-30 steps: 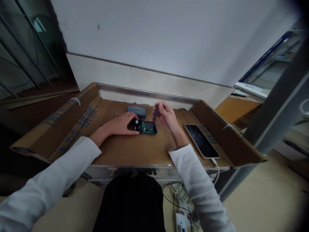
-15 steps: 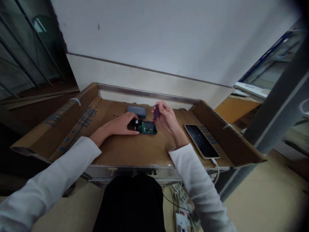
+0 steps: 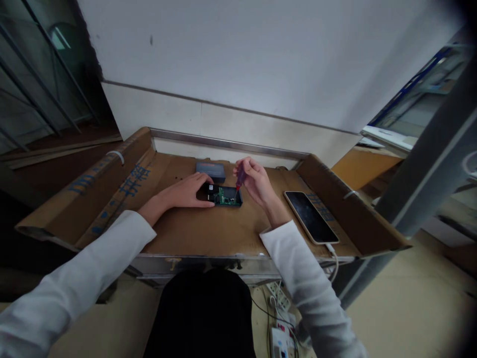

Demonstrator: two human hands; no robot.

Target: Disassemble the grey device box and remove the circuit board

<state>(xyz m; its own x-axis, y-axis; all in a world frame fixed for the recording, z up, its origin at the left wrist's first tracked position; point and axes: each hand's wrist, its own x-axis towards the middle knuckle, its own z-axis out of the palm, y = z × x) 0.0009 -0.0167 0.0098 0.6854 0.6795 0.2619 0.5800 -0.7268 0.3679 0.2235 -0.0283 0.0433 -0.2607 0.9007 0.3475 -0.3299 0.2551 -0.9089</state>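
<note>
A small black case with a green circuit board [image 3: 224, 197] inside lies open on the cardboard-covered bench [image 3: 208, 233]. My left hand [image 3: 186, 191] lies over the case's left end, fingers curled on it, holding it down. My right hand [image 3: 255, 180] pinches a small screwdriver with a purple-red handle [image 3: 240, 176], held nearly upright, its tip down at the right rear corner of the board. A grey-blue cover [image 3: 210, 170] lies just behind the case.
A phone [image 3: 310, 217] lies screen up at the right with a white cable running off the bench's front edge. Raised cardboard flaps [image 3: 350, 209] border both sides. A power strip [image 3: 279, 338] sits on the floor below. A white wall stands behind.
My right hand's fingers have shifted slightly on the screwdriver handle, as if it has turned. My left hand and the case have not moved.
</note>
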